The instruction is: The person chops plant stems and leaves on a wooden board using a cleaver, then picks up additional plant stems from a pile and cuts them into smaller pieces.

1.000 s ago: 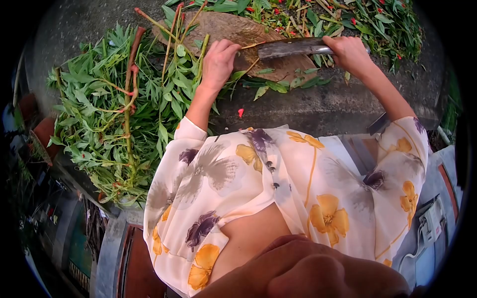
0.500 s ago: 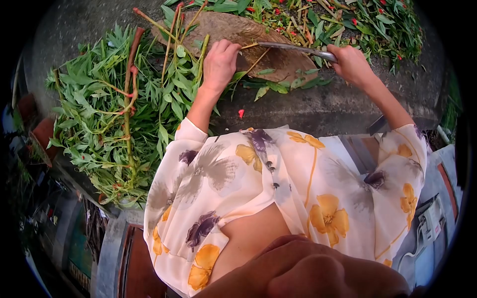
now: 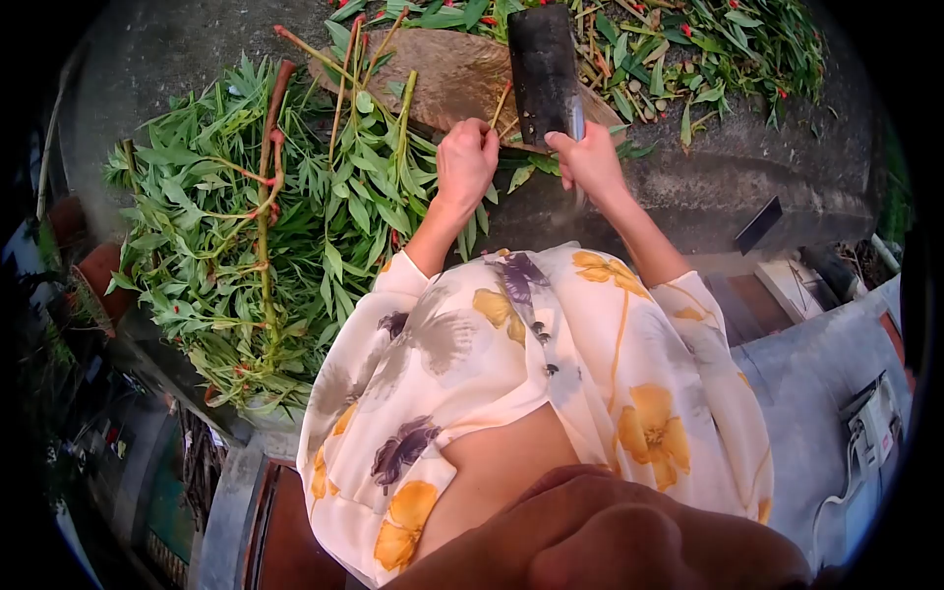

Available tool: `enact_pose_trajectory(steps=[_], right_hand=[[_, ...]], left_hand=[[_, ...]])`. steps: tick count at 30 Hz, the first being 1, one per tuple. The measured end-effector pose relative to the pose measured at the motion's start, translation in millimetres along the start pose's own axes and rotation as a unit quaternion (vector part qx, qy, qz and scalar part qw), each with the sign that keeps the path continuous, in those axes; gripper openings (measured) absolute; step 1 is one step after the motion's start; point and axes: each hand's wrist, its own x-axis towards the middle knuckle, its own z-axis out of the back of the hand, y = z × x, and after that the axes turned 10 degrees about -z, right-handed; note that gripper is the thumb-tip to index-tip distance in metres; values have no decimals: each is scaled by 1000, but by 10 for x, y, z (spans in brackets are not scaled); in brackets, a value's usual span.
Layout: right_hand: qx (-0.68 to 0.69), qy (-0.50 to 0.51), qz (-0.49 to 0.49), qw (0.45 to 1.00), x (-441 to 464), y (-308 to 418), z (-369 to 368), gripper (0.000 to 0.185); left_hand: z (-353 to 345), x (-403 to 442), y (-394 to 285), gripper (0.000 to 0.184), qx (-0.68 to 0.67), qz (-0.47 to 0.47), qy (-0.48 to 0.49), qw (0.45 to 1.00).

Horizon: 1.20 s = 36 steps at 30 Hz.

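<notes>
My right hand (image 3: 590, 165) is wrapped around the handle of a cleaver (image 3: 543, 69). Its broad dark blade points away from me, flat side facing up, above the right part of a worn wooden chopping board (image 3: 433, 74). To the left of the blade, my left hand (image 3: 464, 169) is closed at the board's near edge, fingers pinched together. A thin plant stem (image 3: 502, 102) sticks out from its fingertips; the gripped end is hidden. Leafy cut stems (image 3: 366, 192) lie close to my left wrist, some with their bare ends across the board.
A big heap of leafy green branches (image 3: 221, 206) fills the left, with a thick reddish stem (image 3: 278, 98) on top. Chopped leaves and stem pieces (image 3: 678, 59) with red petals lie beyond the board. A dark flat object (image 3: 758, 225) lies at the right ledge.
My right hand has moved left and nearer to me, and the cleaver has turned from edge-on to showing its flat side. My left hand has shifted slightly right and towards me.
</notes>
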Motion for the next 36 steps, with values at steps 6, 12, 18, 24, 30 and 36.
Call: enact_pose_trajectory(steps=[6, 12, 18, 24, 30, 36], right_hand=[[-108, -97, 64, 987, 75, 62, -204, 24], [-95, -91, 77, 988, 115, 94, -313, 26], [-132, -91, 63, 985, 183, 151, -393, 24], [-124, -120, 74, 982, 119, 179, -449, 25], [-138, -120, 65, 981, 130, 273, -490, 23], [-155, -141, 58, 976, 126, 333, -536, 23]], left_hand=[[-67, -55, 42, 14, -90, 33, -16, 995], [-37, -37, 39, 22, -141, 72, 5, 987], [-40, -30, 74, 22, -155, 75, 12, 985], [-44, -22, 57, 20, -218, 123, 31, 968], [-77, -5, 83, 19, -195, 101, 29, 975], [-55, -4, 60, 19, -223, 118, 37, 967]])
